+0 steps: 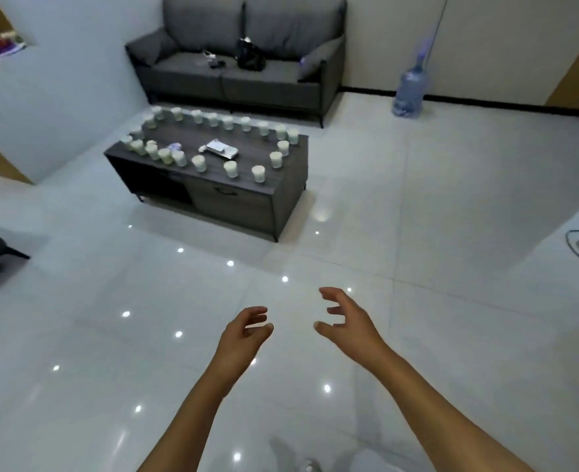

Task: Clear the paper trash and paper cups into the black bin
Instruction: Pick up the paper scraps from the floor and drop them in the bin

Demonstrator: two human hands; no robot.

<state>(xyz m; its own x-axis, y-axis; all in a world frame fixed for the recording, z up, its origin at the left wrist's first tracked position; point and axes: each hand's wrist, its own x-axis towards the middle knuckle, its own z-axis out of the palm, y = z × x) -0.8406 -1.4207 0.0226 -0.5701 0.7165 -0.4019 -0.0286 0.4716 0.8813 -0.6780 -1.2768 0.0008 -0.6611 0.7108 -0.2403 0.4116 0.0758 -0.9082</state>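
Left hand [244,330] and right hand [344,318] outstretched, fingers loosely curled.

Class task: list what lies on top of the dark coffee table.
On the coffee table, paper cups ring the edge; a crumpled paper and flat papers lie mid-top. Cup contents and whatever is under the papers are hidden.

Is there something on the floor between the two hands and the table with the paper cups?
Nothing visible: only bare floor lies between the left hand, right hand and the table with paper cups.
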